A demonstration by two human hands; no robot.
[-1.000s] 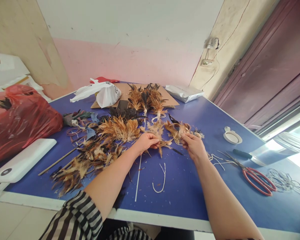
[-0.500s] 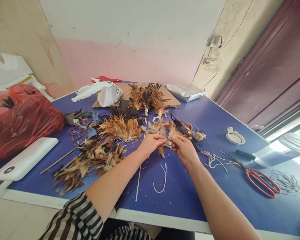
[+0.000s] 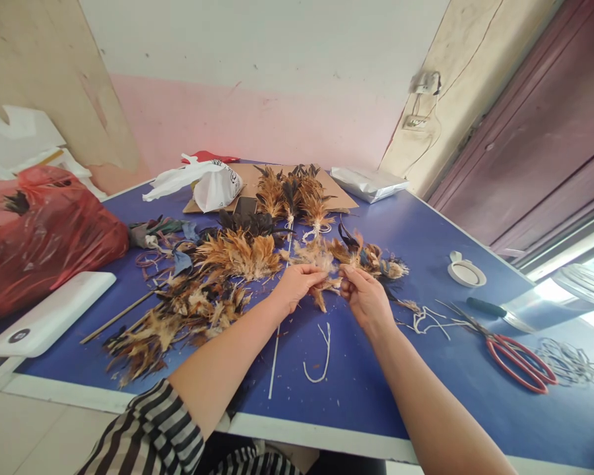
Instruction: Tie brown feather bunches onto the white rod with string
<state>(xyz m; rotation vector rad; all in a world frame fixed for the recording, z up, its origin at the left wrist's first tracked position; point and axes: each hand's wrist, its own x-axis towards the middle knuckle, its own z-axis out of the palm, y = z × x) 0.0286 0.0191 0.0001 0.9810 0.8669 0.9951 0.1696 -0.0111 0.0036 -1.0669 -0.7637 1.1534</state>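
Note:
My left hand (image 3: 299,287) is closed in a pinch on a pale brown feather (image 3: 328,262), whose fluffy part shows past the fingertips. A short gap to the right of it, my right hand (image 3: 363,293) also pinches thumb to fingers; whatever is between them is too small to make out. Below and behind the fingertips, loose tan feathers (image 3: 319,300) lie on the blue table. A bent piece of white string (image 3: 317,379) rests nearer to me. Just past my right hand is a bundle of dark and brown feathers (image 3: 371,257) with blue cloth.
Brown feather piles (image 3: 237,254) and mixed feathers (image 3: 178,310) spread to the left, near a red plastic bag (image 3: 54,231) and a white device (image 3: 54,313). Tied feather bunches (image 3: 297,191) lie on cardboard. Rightward are red-handled scissors (image 3: 517,359), a knife (image 3: 490,307) and a tape roll (image 3: 466,272).
My fingertips have drawn slightly apart. The brown feather that stood up above my right fingertips no longer shows there, and pale fluff now shows at my left fingertips.

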